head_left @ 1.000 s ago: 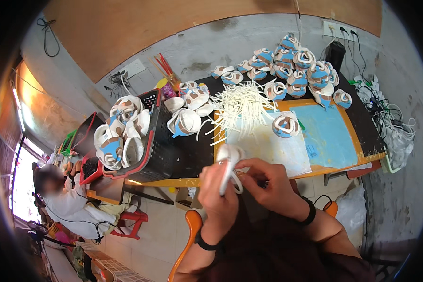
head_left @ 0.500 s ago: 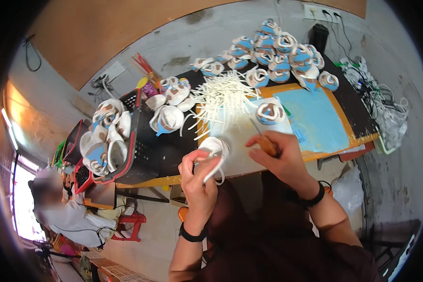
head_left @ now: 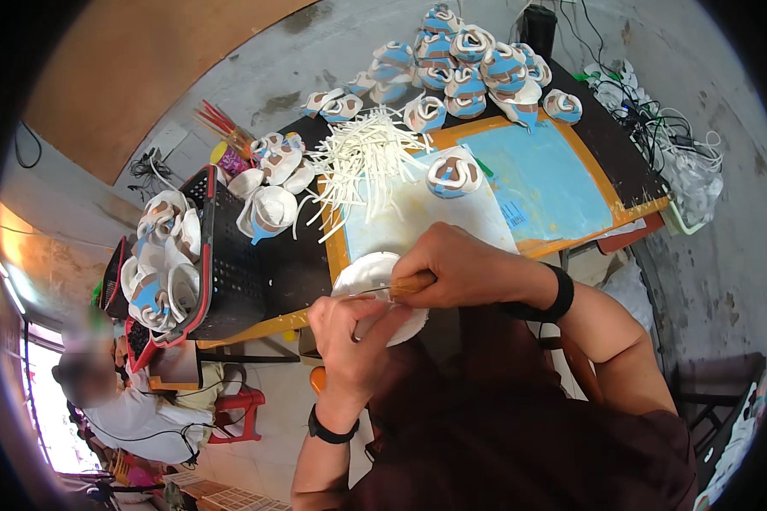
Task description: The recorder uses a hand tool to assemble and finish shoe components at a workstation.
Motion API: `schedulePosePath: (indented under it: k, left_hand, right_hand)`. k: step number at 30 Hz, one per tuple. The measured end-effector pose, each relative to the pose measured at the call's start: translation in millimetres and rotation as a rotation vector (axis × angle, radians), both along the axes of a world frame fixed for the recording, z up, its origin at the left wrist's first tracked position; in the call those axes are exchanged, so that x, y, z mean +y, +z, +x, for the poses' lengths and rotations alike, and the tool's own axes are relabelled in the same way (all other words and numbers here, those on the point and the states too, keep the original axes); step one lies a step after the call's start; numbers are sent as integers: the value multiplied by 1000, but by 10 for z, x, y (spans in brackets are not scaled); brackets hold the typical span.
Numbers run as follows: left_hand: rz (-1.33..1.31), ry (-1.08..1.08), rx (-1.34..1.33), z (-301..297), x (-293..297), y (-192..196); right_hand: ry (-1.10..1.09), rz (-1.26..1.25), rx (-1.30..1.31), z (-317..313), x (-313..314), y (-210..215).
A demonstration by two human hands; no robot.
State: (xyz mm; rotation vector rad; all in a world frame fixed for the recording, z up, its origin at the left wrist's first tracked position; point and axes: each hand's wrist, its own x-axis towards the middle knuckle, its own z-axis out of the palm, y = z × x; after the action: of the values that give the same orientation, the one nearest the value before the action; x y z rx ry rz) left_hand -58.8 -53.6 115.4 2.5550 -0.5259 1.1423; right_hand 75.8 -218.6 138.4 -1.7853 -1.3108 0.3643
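My left hand [head_left: 349, 353] is closed on a white, round, cup-like piece [head_left: 368, 271] near the table's front edge, its fingers beside the awl's thin metal shaft. Wrapped round the wooden handle of that awl [head_left: 413, 284] is my right hand [head_left: 452, 264], set over the same piece. The shaft points left across the piece; its tip is hidden at my left fingers. Farther back, on a white sheet [head_left: 383, 230], stands a small cup-shaped piece [head_left: 453, 175] in white, blue and brown, with white cord on it.
A heap of white cords [head_left: 371, 157] lies behind the sheet. Similar patterned pieces [head_left: 464, 81] are stacked at the back. A black basket [head_left: 230, 264] at left holds more. A blue mat [head_left: 545, 179] lies at right. Someone in a white top [head_left: 136, 417] sits at far left.
My right hand has brought the awl left and down onto the white piece. My left hand has turned the piece, so its round white face now shows. The view has shifted.
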Motion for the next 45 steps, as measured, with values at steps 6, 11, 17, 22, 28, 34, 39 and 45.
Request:
schedulePosePath:
  k: [6,11,17,22,28,34,39,45]
  left_hand:
    - [-561,-103,573,50,60,56]
    - [-1074,-222,922,1,221,97]
    - [-1253,-330,1005,16,306,43]
    - [-1289,-312,1010,85,305,38]
    - [-1312,-264,1014,129,306,1]
    - [-1323,-242,1006,132,279,39]
    - [-1351,-271,1040,116,317,-11]
    - [-573,141,158,102,122,-96]
  right_hand:
    - [-204,162,60,22,75,-196]
    - [-468,316,115,360,147,-581]
    - [-754,338,-171,457,43,-778]
    - [-531,116,-9,441,3,-870]
    - [-190,458,606,72,-12,-546]
    - [-122,311,649,-94,7,-535]
    - [-80,261,720,-139,88,-612]
    - [-141,388,884,-142,108,-717]
